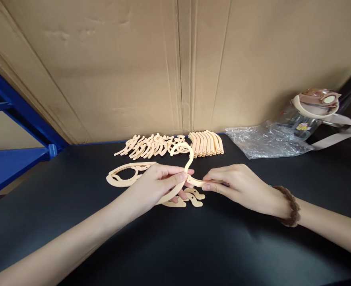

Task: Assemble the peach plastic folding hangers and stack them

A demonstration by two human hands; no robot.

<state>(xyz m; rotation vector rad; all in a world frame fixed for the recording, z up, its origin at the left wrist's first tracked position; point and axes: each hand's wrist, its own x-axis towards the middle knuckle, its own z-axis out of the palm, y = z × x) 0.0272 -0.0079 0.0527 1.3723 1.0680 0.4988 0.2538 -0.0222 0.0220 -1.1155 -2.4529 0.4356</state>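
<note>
From where I am standing, the left hand [160,180] is gripping the hook [191,154] by its base, with the left bar [172,194] below it; the right hand [236,182] is pinching the right bar [196,182], right of the hook. Uneven twisting could be forcing the joint [189,178] askew, I am judging. Loose parts [197,203] are lying below the hook, where the left fingers could be knocking them.
</note>
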